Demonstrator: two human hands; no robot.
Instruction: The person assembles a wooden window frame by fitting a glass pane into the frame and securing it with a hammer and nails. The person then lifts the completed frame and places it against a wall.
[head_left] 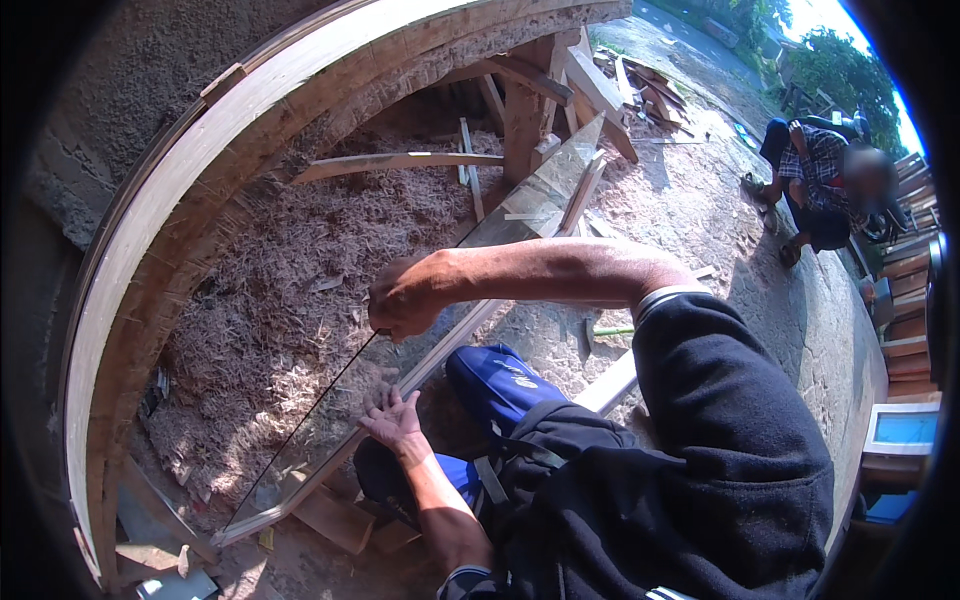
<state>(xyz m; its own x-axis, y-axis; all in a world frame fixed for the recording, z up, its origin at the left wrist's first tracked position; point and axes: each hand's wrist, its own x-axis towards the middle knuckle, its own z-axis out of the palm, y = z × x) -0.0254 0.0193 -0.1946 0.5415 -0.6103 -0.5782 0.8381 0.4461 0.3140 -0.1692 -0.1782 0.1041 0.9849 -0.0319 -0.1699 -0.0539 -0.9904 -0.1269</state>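
Observation:
A long clear pane (310,440), seemingly glass, with a thin dark edge slants from lower left to upper right in front of me. A pale wooden strip (330,466) runs along its near side. My right hand (408,296) is closed at the pane's far edge, fingers curled over it; the fingertips are hidden. Lower down, my left hand (393,418) has its fingers spread, palm partly up, beside the wooden strip. Nothing shows in it. My legs in blue trousers (505,380) are bent close to the strip.
A long wooden beam (150,235) arches across the left and top. Wood shavings (270,290) cover the ground under it. Offcuts (655,100) lie piled at the back. A person (825,180) crouches at the far right, near stacked wooden pieces (908,310).

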